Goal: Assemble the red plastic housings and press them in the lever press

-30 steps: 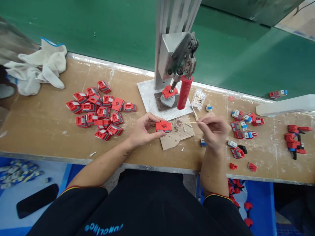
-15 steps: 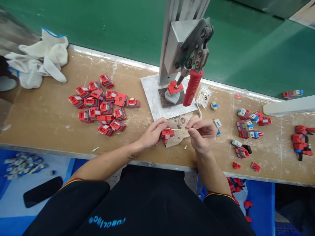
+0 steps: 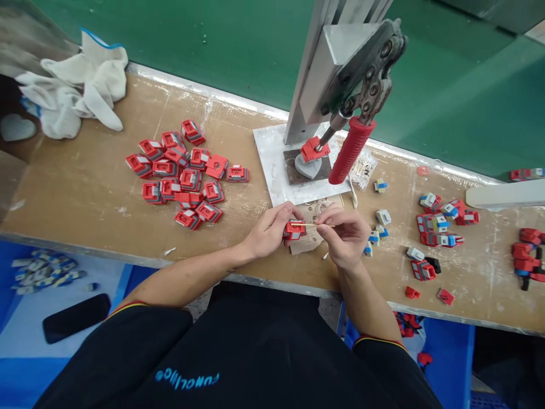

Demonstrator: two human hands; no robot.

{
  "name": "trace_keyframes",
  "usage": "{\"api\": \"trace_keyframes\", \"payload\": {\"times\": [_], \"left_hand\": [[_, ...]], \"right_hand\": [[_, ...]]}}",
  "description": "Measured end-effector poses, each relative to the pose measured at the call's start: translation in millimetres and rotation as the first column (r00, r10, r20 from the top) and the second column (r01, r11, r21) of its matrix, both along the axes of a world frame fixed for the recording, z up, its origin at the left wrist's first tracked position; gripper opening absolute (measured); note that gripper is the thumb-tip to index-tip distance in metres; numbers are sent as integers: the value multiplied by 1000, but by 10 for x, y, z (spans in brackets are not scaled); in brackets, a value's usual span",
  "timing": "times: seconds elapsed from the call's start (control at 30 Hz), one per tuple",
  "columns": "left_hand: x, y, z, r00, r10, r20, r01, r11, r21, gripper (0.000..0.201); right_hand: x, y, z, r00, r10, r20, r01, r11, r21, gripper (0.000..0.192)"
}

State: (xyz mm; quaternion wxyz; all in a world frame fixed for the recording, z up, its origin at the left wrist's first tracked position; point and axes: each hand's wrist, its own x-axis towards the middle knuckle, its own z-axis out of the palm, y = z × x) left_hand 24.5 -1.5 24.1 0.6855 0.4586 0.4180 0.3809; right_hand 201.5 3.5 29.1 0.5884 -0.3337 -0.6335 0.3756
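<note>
"Where's the small red-and-grey plastic block (image 3: pixel 294 232)?"

"In front of the red-handled metal press (image 3: pixel 340 85), grasped in the left hand (image 3: pixel 268 232)."

"And the right hand (image 3: pixel 346 234)?"

"Pinching a thin, tan wooden stick (image 3: pixel 307 225), its tip over the block."

"What else?"

"A cluster of similar blocks (image 3: pixel 190 179) left of the press; white fabric gloves (image 3: pixel 101 79) farther left of it."

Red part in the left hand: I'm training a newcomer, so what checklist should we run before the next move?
1. Left hand holding the red part: ok.
2. Right hand pinching the thin stick in its fingers: ok.
3. Stick tip over the part: ok.
4. Tip touching the part: cannot tell.
5. Both hands apart from the clamp's red handle: ok.
6. White gloves worn: not ok, lying on the table.
</note>
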Motion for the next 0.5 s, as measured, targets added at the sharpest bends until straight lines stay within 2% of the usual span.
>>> {"api": "trace_keyframes", "payload": {"times": [0.23,0.5], "left_hand": [[-4,-12,-6,1000,10,-19,-10,1000,1,67],[-35,2,-26,997,24,-69,-22,999,31,64]], "right_hand": [[21,3,16,996,4,89,-10,997,72,12],[150,1,108,959,-114,260,61,977,203,17]]}}
